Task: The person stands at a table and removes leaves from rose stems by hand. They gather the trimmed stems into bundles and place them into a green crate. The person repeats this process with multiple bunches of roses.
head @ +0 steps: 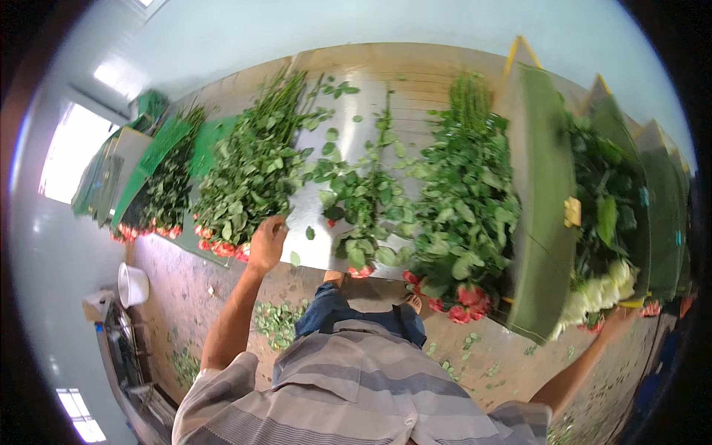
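Note:
My left hand (268, 240) is at the table's front edge, its fingers curled beside a pile of long-stemmed roses (239, 172) with coral-red blooms. Whether anything is between those fingers cannot be made out. Far to the right, my right hand (620, 320) reaches to the lower edge of a bundle of cream-white roses (603, 289); it is blurred and its grip is unclear. Between the hands, a few rose stems (367, 189) lie on the shiny metal table top (306, 197). A thicker bunch of red roses (467, 194) lies right of them, blooms hanging over the front edge.
Upright green fabric dividers (545, 206) with yellow edges stand at the right. More roses (167, 192) lie by green mesh (167, 144) at the left. Cut leaves (281, 322) litter the floor. A white bucket (133, 285) stands at the left.

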The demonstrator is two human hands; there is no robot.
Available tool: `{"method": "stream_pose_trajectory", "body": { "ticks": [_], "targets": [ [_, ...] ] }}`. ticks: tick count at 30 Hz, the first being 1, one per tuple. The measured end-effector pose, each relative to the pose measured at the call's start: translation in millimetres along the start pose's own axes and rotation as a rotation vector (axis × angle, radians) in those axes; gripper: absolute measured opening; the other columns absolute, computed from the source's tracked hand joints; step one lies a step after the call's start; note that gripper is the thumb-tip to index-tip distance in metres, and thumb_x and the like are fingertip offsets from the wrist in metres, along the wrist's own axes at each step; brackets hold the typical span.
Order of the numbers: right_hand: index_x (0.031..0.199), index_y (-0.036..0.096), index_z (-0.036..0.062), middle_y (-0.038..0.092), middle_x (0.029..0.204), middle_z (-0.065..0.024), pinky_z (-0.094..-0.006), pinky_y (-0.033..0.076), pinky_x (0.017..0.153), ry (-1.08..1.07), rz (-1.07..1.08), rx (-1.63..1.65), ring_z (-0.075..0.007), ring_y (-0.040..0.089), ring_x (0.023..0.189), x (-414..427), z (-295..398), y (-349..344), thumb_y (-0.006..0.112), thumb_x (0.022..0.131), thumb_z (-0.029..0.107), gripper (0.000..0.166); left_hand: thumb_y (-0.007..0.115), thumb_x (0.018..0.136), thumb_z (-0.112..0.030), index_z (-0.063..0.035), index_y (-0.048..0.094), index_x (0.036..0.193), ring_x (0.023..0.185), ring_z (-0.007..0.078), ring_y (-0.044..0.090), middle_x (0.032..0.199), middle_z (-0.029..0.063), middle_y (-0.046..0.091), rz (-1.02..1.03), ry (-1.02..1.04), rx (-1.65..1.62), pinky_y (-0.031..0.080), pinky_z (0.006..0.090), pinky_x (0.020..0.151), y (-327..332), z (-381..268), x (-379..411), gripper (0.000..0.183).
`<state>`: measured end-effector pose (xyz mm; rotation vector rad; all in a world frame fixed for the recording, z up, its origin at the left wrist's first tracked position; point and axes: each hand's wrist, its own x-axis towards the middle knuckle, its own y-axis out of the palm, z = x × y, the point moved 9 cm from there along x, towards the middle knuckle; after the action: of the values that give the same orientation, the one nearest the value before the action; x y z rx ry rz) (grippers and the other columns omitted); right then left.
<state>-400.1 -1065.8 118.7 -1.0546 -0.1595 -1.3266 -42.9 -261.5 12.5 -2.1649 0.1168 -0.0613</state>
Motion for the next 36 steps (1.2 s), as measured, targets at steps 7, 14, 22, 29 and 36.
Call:
{"method": "stream_pose_trajectory", "body": {
  "ticks": [7,14,22,29,36],
  "targets": [
    [0.098,0.060,0.0028,0.046,0.064,-0.0003,-0.0262,0.035,0.048,0.405,0.024,0.101,-0.0104,0.041,0.053,-258,-26,-57,0.037,0.101,0.035,0.039,0.058,0.086,-0.023,-0.0019,0.053,0.120,0.109,0.0390,0.053,0.116,0.0201,0.058,-0.060,-0.075,0.325,0.044,0.0450,0.092,-23,88,89,0.040],
    [0.109,0.059,-0.0031,0.064,0.091,-0.0067,-0.0256,0.048,0.067,0.544,1.085,0.429,-0.0125,0.059,0.078,-464,405,174,0.051,0.093,0.017,0.027,0.060,0.078,-0.014,-0.0199,0.044,0.135,0.128,0.0367,0.031,0.141,0.0156,0.032,0.143,-0.014,0.671,0.036,0.0499,0.101,0,137,132,0.059],
    [0.126,0.050,-0.0017,0.061,0.115,-0.0126,-0.0313,0.048,0.083,0.671,1.562,0.760,-0.0194,0.060,0.099,-609,614,468,0.053,0.095,0.024,0.041,0.059,0.073,-0.003,-0.0231,0.040,0.139,0.127,0.0361,0.035,0.139,0.0144,0.037,0.222,0.065,0.342,0.035,0.0487,0.103,-33,155,147,0.072],
    [0.134,0.046,-0.0010,0.051,0.132,-0.0198,-0.0427,0.039,0.101,0.783,1.419,0.699,-0.0330,0.049,0.121,-592,641,460,0.058,0.091,0.023,0.051,0.057,0.071,-0.002,-0.0218,0.029,0.146,0.126,0.0394,0.039,0.135,0.0199,0.046,0.157,0.082,0.130,0.028,0.0484,0.108,-65,199,162,0.083],
    [0.131,0.048,0.0006,0.062,0.090,-0.0105,-0.0366,0.045,0.073,0.901,1.147,0.601,-0.0186,0.055,0.072,-540,558,442,0.057,0.094,0.016,0.041,0.056,0.074,-0.007,-0.0238,0.029,0.146,0.129,0.0314,0.038,0.136,0.0102,0.048,0.107,-0.063,0.448,0.025,0.0594,0.107,-93,216,163,0.078]
  ]
}}
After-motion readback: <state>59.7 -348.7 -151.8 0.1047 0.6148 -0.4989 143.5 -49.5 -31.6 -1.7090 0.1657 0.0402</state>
